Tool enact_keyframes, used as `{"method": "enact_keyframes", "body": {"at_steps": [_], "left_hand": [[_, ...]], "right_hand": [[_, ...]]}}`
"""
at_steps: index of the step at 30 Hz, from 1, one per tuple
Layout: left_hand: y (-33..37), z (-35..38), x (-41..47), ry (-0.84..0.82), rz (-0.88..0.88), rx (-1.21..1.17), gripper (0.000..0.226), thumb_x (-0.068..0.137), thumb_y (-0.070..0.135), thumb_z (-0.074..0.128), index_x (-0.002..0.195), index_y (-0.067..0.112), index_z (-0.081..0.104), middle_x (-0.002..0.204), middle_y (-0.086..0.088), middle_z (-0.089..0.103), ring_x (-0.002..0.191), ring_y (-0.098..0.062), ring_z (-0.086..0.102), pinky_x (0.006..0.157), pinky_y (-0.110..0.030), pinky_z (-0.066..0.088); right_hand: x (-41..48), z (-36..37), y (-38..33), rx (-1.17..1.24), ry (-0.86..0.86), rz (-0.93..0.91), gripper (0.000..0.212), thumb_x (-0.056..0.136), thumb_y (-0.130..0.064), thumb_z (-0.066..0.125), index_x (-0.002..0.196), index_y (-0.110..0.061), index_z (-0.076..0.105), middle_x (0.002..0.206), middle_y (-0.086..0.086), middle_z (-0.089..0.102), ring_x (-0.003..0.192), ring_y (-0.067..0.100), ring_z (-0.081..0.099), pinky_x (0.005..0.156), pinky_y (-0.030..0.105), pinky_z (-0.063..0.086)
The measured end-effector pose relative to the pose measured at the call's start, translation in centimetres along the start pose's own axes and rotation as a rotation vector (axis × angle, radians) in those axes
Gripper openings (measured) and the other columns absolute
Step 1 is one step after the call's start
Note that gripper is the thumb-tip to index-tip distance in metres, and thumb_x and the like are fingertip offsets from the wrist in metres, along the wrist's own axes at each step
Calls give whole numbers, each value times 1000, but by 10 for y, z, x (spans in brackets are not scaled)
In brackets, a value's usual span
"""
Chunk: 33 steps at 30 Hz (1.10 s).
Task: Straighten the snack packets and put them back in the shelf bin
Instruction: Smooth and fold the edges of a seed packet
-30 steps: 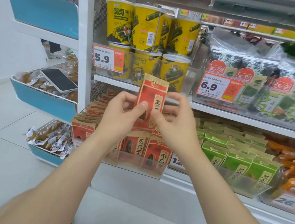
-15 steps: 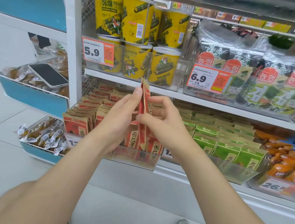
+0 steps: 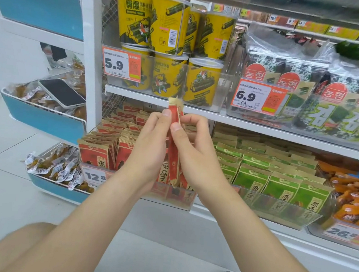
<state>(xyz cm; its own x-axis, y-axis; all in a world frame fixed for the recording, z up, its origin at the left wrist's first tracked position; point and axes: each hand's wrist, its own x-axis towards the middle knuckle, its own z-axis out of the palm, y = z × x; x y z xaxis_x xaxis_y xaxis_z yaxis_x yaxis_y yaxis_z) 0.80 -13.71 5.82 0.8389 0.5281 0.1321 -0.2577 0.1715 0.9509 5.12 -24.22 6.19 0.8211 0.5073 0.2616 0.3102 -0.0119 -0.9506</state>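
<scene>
Packet [image 3: 173, 167] is pinched edge-on between left hand [image 3: 149, 155] and right hand [image 3: 196, 158], with both thumbs pressed near its top. It is held upright, its lower end down at the front row of the clear bin [image 3: 176, 197]; contact cannot be told. More red packets [image 3: 96, 153] are stood in rows in that bin. Green packets [image 3: 254, 178] are seen just right. Yellow tubs [image 3: 172, 28] are stacked on the shelf above. Phone [image 3: 63, 93] is laid on the left rack.
</scene>
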Motion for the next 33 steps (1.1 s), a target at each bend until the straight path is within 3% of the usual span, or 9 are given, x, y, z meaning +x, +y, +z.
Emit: {"method": "enact_keyframes", "body": {"at_steps": [4, 9, 12, 16, 19, 24, 28, 30, 33], "left_hand": [[1, -5, -3, 22, 42, 62, 33, 114, 43, 50, 109, 12, 61, 89, -6, 64, 85, -22, 62, 77, -44, 49], [8, -12, -7, -41, 102, 142, 28, 112, 38, 55, 107, 11, 63, 69, 6, 62, 63, -11, 59, 54, -27, 49], [10, -17, -8, -105, 110, 203, 26, 110, 39, 58, 104, 16, 67, 85, 0, 68, 75, -14, 64, 66, -34, 52], [11, -21, -8, -160, 105, 261, 25, 112, 41, 56, 104, 20, 67, 97, -4, 66, 88, -21, 60, 80, -47, 50], [14, -23, -7, -173, 126, 290, 25, 113, 36, 53, 101, 18, 64, 88, 1, 64, 83, -19, 58, 77, -46, 49], [16, -24, -7, -155, 159, 331, 24, 115, 32, 50, 98, 18, 62, 82, 5, 60, 81, -18, 55, 78, -48, 48], [13, -26, -6, -49, 92, 217, 28, 116, 32, 48, 103, 13, 64, 90, -7, 63, 87, -24, 57, 82, -50, 50], [12, -25, -4, 17, 34, 124, 30, 116, 32, 49, 106, 6, 63, 94, -11, 64, 89, -25, 59, 85, -48, 49], [15, -23, -3, 74, -18, -13, 31, 116, 33, 48, 105, 9, 63, 89, -13, 67, 84, -23, 65, 76, -42, 57]], "right_hand": [[-3, 1, -9, 101, -48, 57, 7, 114, -34, 52, 110, -29, 56, 82, 2, 64, 66, 13, 60, 58, 29, 51], [-2, 0, -13, 200, -65, 162, 17, 115, -29, 47, 104, -21, 57, 86, 9, 63, 75, 23, 60, 66, 38, 53], [1, 2, -10, 237, -28, 216, 19, 111, -27, 47, 102, -14, 57, 92, 14, 64, 82, 25, 61, 67, 39, 53], [5, 7, -5, 180, 22, 186, 28, 94, -50, 50, 93, -24, 61, 97, 12, 70, 95, 33, 68, 83, 48, 55], [7, 5, -1, 184, -16, 170, 33, 98, -55, 50, 97, -25, 64, 107, 19, 71, 97, 33, 67, 89, 50, 55], [6, -2, -4, 287, -83, 235, 26, 109, -43, 59, 97, -23, 71, 97, 10, 71, 92, 27, 66, 89, 52, 54], [5, -12, -6, 142, -186, 194, 16, 101, -36, 75, 100, -21, 68, 104, 9, 76, 88, 27, 74, 90, 52, 59], [5, -17, -5, 3, -220, 169, 23, 93, -35, 84, 105, -26, 66, 117, 9, 76, 95, 29, 78, 91, 50, 61], [2, -21, -7, -3, -230, 241, 34, 90, -34, 87, 115, -23, 66, 112, 10, 80, 101, 36, 79, 95, 54, 64]]}}
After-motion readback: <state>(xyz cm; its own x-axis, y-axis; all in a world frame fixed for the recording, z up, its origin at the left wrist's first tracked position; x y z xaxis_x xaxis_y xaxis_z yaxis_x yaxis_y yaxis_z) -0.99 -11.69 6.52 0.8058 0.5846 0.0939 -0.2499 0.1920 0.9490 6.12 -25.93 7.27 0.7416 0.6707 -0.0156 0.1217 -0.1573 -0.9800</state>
